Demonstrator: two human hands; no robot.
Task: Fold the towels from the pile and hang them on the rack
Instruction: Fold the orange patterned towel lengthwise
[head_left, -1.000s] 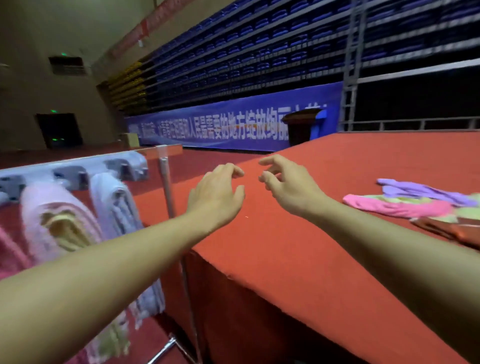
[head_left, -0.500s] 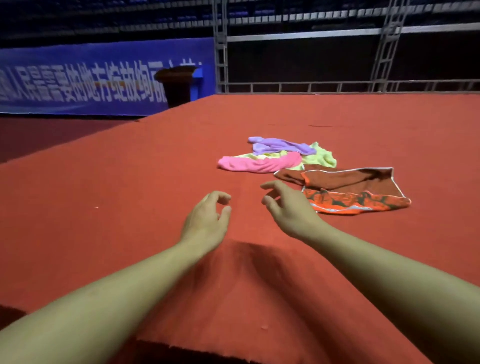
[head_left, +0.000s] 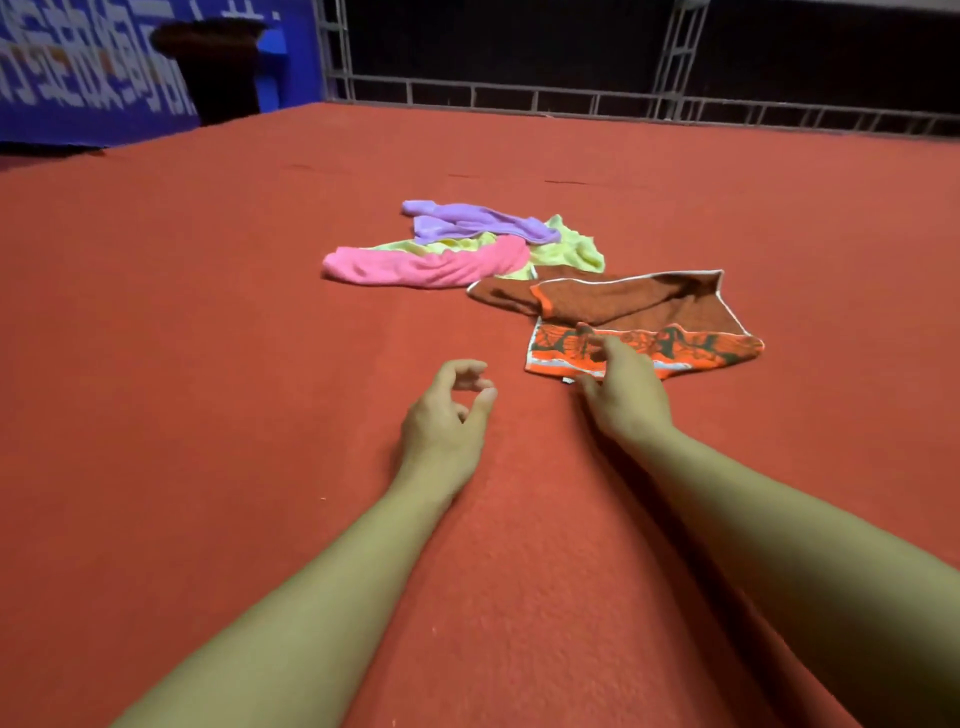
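A broad red-carpeted surface (head_left: 208, 364) is filling most of the view, running back to a metal railing (head_left: 571, 98) with a blue banner (head_left: 78, 78) and a dark lectern (head_left: 218, 73) standing at its far left corner.

The pile of towels is lying on the surface ahead of the person, right of centre. Nearest is the brown-and-orange towel (head_left: 649, 306), spread partly flat with a white edging and a patterned orange band along its near side. Just behind it the yellow-green towel (head_left: 566, 249) is lying crumpled; the pink towel (head_left: 426, 267) is stretching across its near left part, and the purple towel (head_left: 478, 223) is lying over its far side. All four are touching or overlapping.

Both bare forearms are reaching forward over the surface. The right hand (head_left: 623, 395) is hovering at the near left corner of the brown-and-orange towel, its fingers (head_left: 597, 348) loosely spread over the orange band and gripping nothing; whether they are touching the cloth is unclear. The left hand (head_left: 441, 421) is hanging just beside it over bare carpet, clear of the towels, its fingers (head_left: 467, 371) loosely curled, with thumb and forefinger apart, holding nothing.
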